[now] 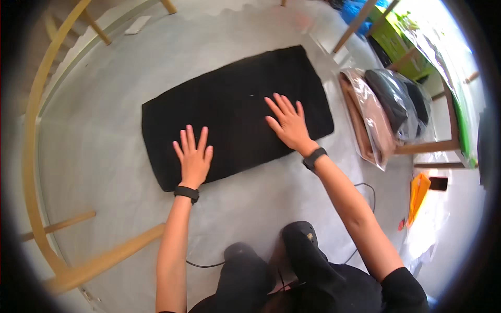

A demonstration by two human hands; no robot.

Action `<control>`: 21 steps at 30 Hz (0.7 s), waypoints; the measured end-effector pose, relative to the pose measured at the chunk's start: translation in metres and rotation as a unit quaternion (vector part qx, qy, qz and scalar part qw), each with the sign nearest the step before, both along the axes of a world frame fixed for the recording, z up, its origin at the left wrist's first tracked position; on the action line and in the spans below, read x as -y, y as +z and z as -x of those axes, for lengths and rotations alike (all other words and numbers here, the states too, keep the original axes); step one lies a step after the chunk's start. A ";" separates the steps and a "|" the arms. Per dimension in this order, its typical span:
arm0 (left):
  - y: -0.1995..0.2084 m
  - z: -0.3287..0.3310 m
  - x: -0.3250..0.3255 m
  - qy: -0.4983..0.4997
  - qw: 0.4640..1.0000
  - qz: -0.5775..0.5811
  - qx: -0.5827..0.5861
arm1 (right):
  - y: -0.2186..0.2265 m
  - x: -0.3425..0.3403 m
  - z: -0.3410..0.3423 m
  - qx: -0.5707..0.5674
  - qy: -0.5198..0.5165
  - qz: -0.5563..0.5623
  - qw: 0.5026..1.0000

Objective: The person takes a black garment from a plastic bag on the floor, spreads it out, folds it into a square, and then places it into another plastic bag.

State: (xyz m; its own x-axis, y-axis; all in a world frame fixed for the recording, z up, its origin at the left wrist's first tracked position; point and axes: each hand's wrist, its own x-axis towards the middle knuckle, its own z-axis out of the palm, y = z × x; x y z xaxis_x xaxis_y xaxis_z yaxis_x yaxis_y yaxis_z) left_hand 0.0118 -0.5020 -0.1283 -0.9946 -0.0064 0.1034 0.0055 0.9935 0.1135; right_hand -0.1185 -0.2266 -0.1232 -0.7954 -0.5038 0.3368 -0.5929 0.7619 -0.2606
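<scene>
A black rectangular piece of folded cloth [235, 115] lies flat on the grey floor in front of me, slanting up toward the right. Over its near left part is my left hand [193, 159], palm down with the fingers spread. My right hand [290, 124] rests the same way on its right half, fingers apart. Neither hand grips anything. A black band circles each wrist. One tiny pale speck shows on the cloth near my right fingertips.
Clear plastic bags [373, 115] of folded brown and dark fabric lie to the right, beside a wooden frame [428, 147]. A curved wooden frame [32, 156] borders the left. A thin dark cable [373, 195] runs over the floor [104, 141]. An orange item [418, 195] sits lower right.
</scene>
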 end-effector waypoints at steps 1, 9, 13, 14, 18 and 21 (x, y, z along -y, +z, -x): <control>-0.011 0.002 0.004 0.000 1.000 0.013 -0.003 | 0.002 0.006 0.007 0.011 -0.001 0.003 1.000; -0.073 -0.007 0.047 0.035 0.994 0.101 -0.016 | -0.006 -0.039 -0.031 -0.020 0.093 0.031 0.995; -0.092 -0.008 0.047 0.051 0.991 0.122 -0.014 | -0.001 -0.171 -0.078 0.091 0.008 0.047 0.995; -0.092 -0.007 0.046 0.050 0.990 0.132 -0.014 | -0.001 -0.214 -0.096 0.114 -0.035 0.060 0.991; -0.113 -0.012 0.059 0.102 0.972 0.209 -0.016 | -0.011 -0.418 -0.207 0.100 -0.328 0.111 0.933; -0.121 -0.020 0.054 0.156 0.965 0.210 0.024 | -0.027 -0.572 -0.308 0.073 -0.544 0.121 0.827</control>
